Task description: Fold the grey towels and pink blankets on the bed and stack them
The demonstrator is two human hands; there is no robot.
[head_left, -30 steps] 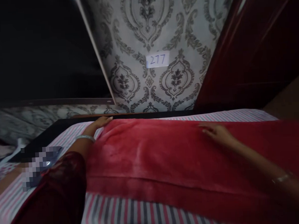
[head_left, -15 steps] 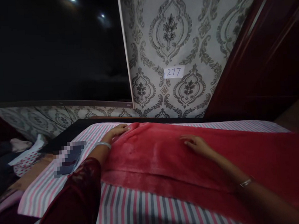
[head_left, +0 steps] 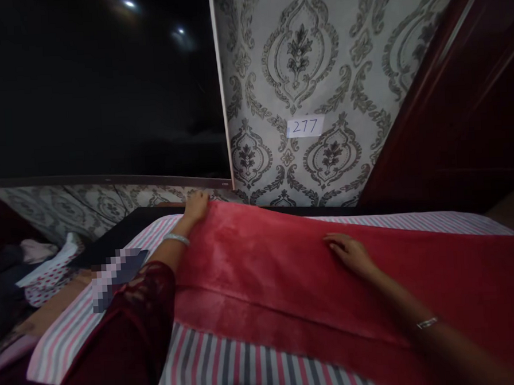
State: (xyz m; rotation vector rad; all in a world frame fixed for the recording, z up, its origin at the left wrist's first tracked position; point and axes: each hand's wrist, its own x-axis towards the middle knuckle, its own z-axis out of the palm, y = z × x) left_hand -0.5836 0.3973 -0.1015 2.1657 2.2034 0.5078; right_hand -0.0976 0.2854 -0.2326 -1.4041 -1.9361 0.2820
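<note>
A long red plush blanket lies folded over a striped cloth, with a fold line running along its near side. At its far left corner my left hand is closed on the blanket's edge, pulling that corner up and back a little. My right hand rests on the blanket's upper surface near the middle, palm down, its fingers loosely stretched and the thumb apart. Under the blanket the pink, grey and white striped cloth shows along the near edge, at the left and at the back.
Behind stands a patterned wall with a paper label marked 277. A large dark television hangs at the left, close above my left hand. A blurred-out dark object lies on the striped cloth by my left forearm. Clothes are piled at the far left.
My left hand has moved up and back, drawing the blanket's corner toward the wall and smoothing its wrinkles. My right hand stays on the blanket, slightly farther right in view.
</note>
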